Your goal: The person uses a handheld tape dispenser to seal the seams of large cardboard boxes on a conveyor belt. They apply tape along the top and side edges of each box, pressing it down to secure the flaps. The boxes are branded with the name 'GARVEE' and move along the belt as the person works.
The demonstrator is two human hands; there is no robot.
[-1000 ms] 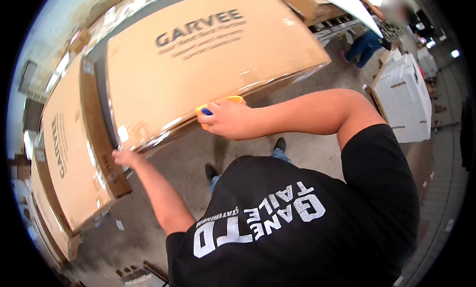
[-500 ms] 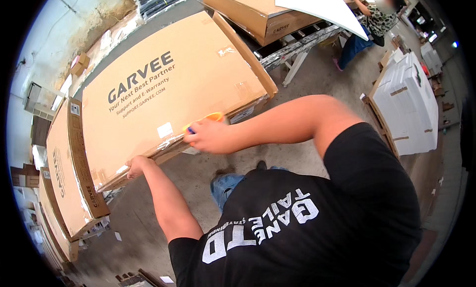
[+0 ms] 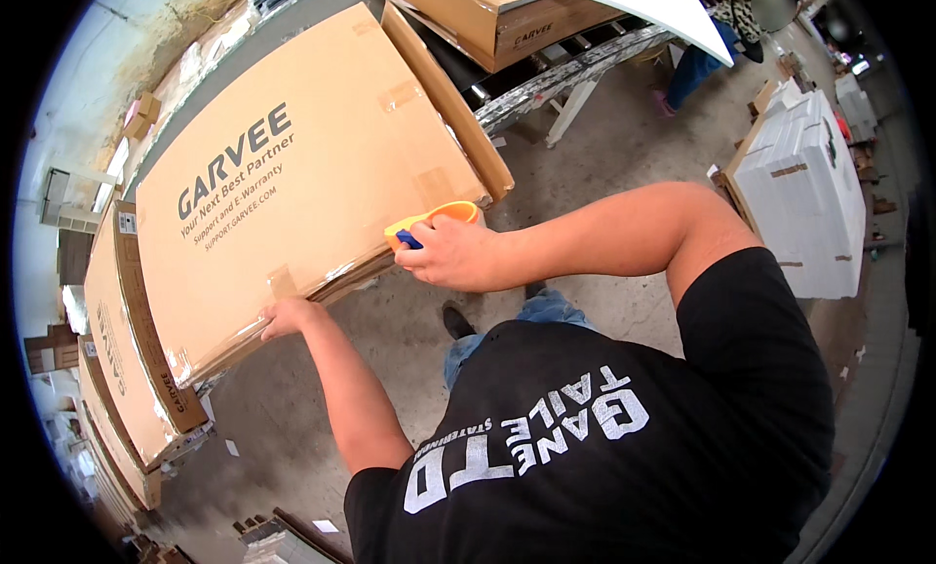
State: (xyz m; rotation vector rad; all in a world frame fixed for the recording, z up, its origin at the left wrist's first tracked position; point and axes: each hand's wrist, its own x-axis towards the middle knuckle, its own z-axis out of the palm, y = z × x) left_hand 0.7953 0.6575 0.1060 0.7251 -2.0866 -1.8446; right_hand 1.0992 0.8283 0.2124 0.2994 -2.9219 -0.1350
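1. Head view: the box (image 3: pixel 292 203) lies at the near edge of the roller conveyor (image 3: pixel 541 98); left hand (image 3: pixel 291 316) touches its rim, grip I cannot tell.
2. Right hand (image 3: pixel 453 255) holds a tape dispenser (image 3: pixel 429 218) by that rim.
3. Dark print (image 3: pixel 234 160) on box; white lettering (image 3: pixel 473 464) on shirt (image 3: pixel 634 496).

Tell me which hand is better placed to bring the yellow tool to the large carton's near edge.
Probably the right hand: it grips the yellow tool near that edge of the large carton. The left hand, farther left, touches the same edge and shows no tool.
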